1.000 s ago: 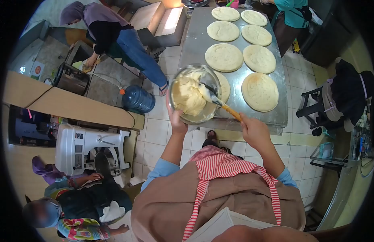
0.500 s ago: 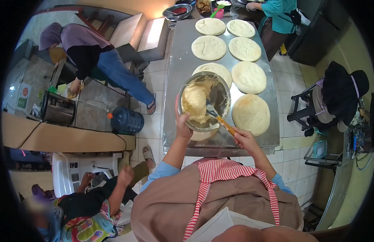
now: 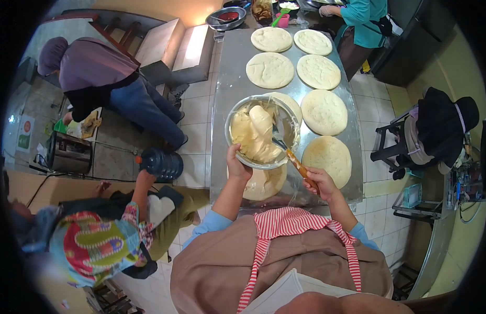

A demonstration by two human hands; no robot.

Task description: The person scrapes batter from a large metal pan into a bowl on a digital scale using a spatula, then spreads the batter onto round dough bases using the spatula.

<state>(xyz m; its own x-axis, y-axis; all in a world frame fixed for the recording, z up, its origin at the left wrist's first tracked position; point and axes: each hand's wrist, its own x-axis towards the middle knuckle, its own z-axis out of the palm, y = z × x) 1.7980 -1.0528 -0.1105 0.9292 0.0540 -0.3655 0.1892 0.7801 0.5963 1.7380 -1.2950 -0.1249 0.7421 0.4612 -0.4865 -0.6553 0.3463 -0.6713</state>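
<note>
My left hand (image 3: 238, 165) grips the lower left rim of a metal bowl (image 3: 230, 116), which is tilted above the table. Pale yellow cream (image 3: 255, 133) lies in the bowl, heaped toward its left and middle. In my right hand (image 3: 321, 184) is the wooden handle of a spatula (image 3: 297, 162), whose head is inside the bowl at the cream's right edge. Beneath the bowl, one flat round bread (image 3: 266, 186) is partly covered. Another round bread (image 3: 327, 162) lies just right of the spatula.
Several more round breads (image 3: 319, 72) lie in two columns on the metal table (image 3: 227, 78). A bowl with red contents (image 3: 226, 19) stands at its far end. One person (image 3: 353, 26) is at the far right, another (image 3: 101, 78) at the left counter, a third (image 3: 96, 240) at lower left.
The table now sits lower in view. The spatula has shifted within the bowl, and the cream's shape has changed. The person at lower left has moved up toward the blue water bottle.
</note>
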